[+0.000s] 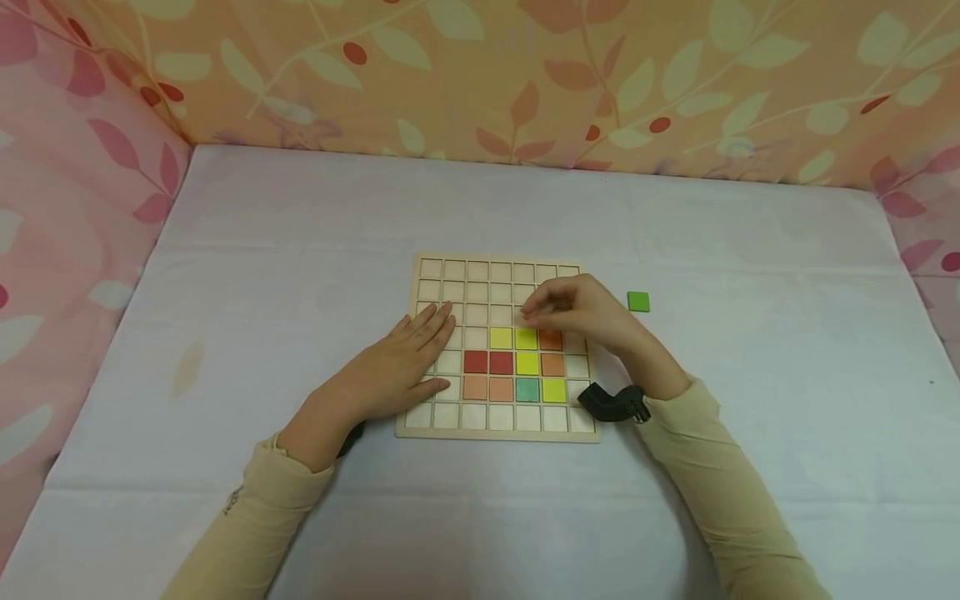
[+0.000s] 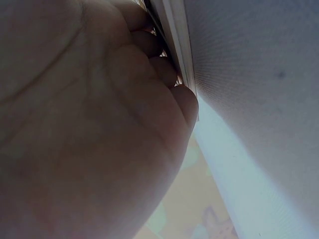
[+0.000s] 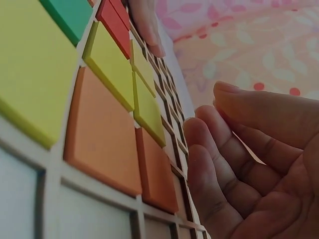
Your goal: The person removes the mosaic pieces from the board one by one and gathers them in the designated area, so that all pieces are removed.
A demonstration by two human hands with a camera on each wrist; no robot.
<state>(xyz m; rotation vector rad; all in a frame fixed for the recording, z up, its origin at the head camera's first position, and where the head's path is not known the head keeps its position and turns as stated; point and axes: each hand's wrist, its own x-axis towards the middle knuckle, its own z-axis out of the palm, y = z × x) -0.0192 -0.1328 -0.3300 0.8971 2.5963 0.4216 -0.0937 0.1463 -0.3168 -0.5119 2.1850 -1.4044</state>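
Note:
A pale wooden grid board [image 1: 498, 435] lies flat on the white cloth, with coloured square tiles in its middle rows. Among them are a red tile [image 1: 476, 362], a yellow tile [image 1: 526, 338], an orange tile [image 3: 104, 129] and a teal tile [image 1: 527, 389]. My left hand [image 1: 397, 367] rests on the board's left side, fingers straight and thumb spread. Over the upper right cells hovers my right hand [image 1: 581, 312], its fingers loosely curved and thumb near the fingertips. Nothing shows between them in the right wrist view. Part of the board's right side is hidden beneath this hand.
A loose green tile [image 1: 638, 302] lies on the cloth to the right of the board. White cloth [image 1: 300, 217] covers the table, with a floral backdrop [image 1: 480, 83] behind and at both sides. A black wrist device [image 1: 611, 402] overlaps the board's lower right edge.

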